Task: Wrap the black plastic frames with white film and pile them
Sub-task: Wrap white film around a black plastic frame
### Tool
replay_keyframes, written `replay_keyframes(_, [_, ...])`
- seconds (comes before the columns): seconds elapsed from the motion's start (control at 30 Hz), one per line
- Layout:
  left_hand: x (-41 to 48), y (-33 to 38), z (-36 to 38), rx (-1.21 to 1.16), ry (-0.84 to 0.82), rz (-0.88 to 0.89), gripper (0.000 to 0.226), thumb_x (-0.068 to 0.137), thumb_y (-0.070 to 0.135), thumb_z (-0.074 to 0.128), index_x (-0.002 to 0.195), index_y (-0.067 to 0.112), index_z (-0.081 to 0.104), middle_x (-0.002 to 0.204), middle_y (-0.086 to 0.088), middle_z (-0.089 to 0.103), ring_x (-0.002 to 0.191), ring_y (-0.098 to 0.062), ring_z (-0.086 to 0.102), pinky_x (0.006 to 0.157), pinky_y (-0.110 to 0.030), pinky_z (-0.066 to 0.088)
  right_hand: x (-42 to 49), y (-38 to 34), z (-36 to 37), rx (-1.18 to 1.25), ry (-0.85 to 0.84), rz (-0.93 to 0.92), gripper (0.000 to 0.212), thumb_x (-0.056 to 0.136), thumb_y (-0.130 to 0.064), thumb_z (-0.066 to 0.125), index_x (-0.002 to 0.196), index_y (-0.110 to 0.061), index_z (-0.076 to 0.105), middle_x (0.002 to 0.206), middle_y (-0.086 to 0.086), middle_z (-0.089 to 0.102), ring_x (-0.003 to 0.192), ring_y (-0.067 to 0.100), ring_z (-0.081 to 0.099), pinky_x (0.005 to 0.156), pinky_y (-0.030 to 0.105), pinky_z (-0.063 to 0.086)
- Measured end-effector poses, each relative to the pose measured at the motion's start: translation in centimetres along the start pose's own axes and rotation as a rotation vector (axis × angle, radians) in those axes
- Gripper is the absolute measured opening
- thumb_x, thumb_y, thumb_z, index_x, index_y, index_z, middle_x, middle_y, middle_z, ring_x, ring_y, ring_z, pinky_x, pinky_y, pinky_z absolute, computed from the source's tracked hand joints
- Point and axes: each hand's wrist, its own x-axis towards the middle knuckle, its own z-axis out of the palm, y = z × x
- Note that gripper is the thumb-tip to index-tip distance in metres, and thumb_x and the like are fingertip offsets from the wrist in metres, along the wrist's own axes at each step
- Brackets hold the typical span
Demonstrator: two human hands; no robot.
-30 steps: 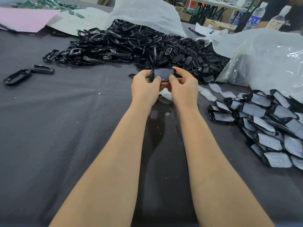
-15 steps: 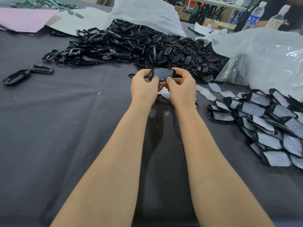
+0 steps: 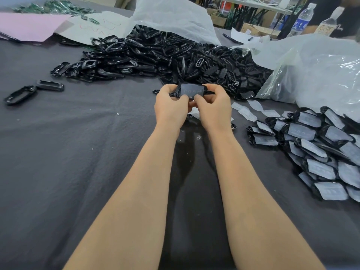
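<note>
Both hands up mid-table, holding 1 frame (image 3: 191, 91) between them. Left hand (image 3: 171, 106) grips its left end, right hand (image 3: 213, 108) grips the right end, thumbs on the near edge. White film covers the frame's face. Dark cloth (image 3: 68, 152) over the table. Big heap (image 3: 165, 57) of bare black frames behind the hands, spilling from a clear bag (image 3: 311, 71). Wrapped pile (image 3: 321, 149) at right, white faces up. Loose film pieces (image 3: 253, 106) lie between the hands and the wrapped pile. 2 stray frames (image 3: 50, 85) far left, apart from the heap. Pink sheet (image 3: 29, 24) top left. 2 bottles (image 3: 301, 20) top right.
</note>
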Motion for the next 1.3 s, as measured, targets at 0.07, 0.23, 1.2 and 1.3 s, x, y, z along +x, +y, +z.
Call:
replay_keyframes(0.07, [0.0, -0.1, 0.0, -0.010, 0.004, 0.015, 0.025, 0.089, 0.004, 0.058, 0.102, 0.024, 0.050, 0.089, -0.001, 0.067, 0.064, -0.002, 0.069, 0.062, -0.018, 0.056, 0.0, 0.1, -0.1, -0.011, 0.006, -0.010, 0.028, 0.087, -0.007, 0.058, 0.114, -0.013, 0.055, 0.085, 0.006, 0.069, 0.088, 0.022, 0.065, 0.090, 0.038, 0.050])
replay_keyframes(0.23, [-0.7, 0.3, 0.2, 0.006, -0.003, 0.094, 0.014, 0.094, 0.013, 0.056, 0.098, 0.024, 0.049, 0.083, -0.004, 0.068, 0.064, -0.004, 0.069, 0.061, -0.019, 0.056, -0.3, -0.2, -0.7, 0.012, 0.011, -0.007, 0.024, 0.088, -0.008, 0.059, 0.109, -0.019, 0.055, 0.087, 0.008, 0.067, 0.087, 0.024, 0.065, 0.090, 0.043, 0.051])
replay_keyframes(1.2, [-9.1, -2.0, 17.0, 0.838, -0.278, 0.341, 0.029, 0.094, 0.040, 0.053, 0.119, 0.025, 0.058, 0.127, -0.003, 0.045, 0.123, -0.026, 0.035, 0.097, -0.040, 0.024, -1.8, 4.3, -18.4, -0.675, 0.629, 0.308, 0.037, 0.090, -0.021, 0.057, 0.126, -0.021, 0.051, 0.131, 0.008, 0.049, 0.124, 0.030, 0.038, 0.100, 0.041, 0.029])
replay_keyframes(1.3, [-7.8, -0.6, 15.4, 0.648, -0.207, 0.317, 0.024, 0.096, 0.034, 0.052, 0.116, 0.024, 0.060, 0.121, -0.002, 0.051, 0.116, -0.025, 0.043, 0.096, -0.039, 0.030, -1.4, 3.2, -16.9, -0.586, 0.674, 0.174, 0.036, 0.089, -0.019, 0.056, 0.125, -0.020, 0.053, 0.127, 0.007, 0.050, 0.119, 0.028, 0.040, 0.095, 0.037, 0.029])
